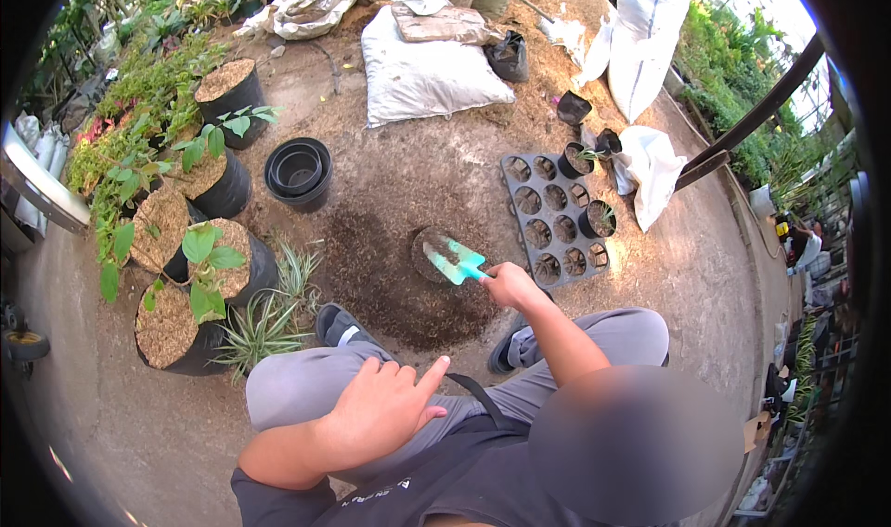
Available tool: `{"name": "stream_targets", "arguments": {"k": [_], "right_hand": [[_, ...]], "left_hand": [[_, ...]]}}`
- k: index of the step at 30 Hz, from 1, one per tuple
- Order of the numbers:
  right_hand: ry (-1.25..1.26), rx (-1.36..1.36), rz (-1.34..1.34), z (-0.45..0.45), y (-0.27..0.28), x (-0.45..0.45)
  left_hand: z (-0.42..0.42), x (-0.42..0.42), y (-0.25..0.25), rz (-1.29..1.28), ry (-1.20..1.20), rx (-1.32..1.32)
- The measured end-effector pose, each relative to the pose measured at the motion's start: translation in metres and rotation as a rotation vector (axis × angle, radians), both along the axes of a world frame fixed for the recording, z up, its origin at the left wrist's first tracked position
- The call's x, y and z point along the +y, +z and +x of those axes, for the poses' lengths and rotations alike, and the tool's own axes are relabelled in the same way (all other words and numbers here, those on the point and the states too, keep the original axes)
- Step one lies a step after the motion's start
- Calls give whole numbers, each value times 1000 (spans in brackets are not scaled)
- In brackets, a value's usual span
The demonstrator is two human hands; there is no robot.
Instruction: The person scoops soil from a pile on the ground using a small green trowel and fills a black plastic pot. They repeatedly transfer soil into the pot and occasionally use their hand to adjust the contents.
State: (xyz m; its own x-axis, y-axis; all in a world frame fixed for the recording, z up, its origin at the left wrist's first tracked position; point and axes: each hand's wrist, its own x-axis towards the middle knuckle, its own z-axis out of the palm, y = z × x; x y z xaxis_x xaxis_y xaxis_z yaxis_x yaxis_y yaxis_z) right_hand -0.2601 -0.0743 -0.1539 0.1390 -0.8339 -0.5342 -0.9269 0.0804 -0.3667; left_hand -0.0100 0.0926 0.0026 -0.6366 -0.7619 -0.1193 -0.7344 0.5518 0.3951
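My right hand [514, 285] grips the handle of a turquoise garden trowel [468, 266]. The trowel's soil-smeared blade lies over a round pot [420, 257] that looks filled with soil, partly hidden by the blade. Dark loose soil [379, 276] is spread on the ground around that pot, between my feet. My left hand [383, 405] holds nothing and rests over my left thigh, thumb and index finger apart from the others. Beside my left foot lie spider plants [268, 335] with striped leaves.
A grey pot tray [551, 191] at right holds small potted plants [597, 219]. Nested black pots [299, 172] stand at left, near black grow bags [240, 262] with leafy plants. A white sack [424, 75] lies ahead; another white sack [644, 47] stands at upper right.
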Motion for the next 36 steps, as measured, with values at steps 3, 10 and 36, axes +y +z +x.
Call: {"name": "stream_targets", "arguments": {"k": [3,10,36], "right_hand": [[-3,-11,-40,-3,-4,-2],[53,-12,38,-8,6,1],[-666,-677,503,-25,-54,5]], "left_hand": [[-1,-1,1,5,-4,-3],[-2,-2,-5,15,-3,-27],[-38,-80,-39,439,99,-319]]}}
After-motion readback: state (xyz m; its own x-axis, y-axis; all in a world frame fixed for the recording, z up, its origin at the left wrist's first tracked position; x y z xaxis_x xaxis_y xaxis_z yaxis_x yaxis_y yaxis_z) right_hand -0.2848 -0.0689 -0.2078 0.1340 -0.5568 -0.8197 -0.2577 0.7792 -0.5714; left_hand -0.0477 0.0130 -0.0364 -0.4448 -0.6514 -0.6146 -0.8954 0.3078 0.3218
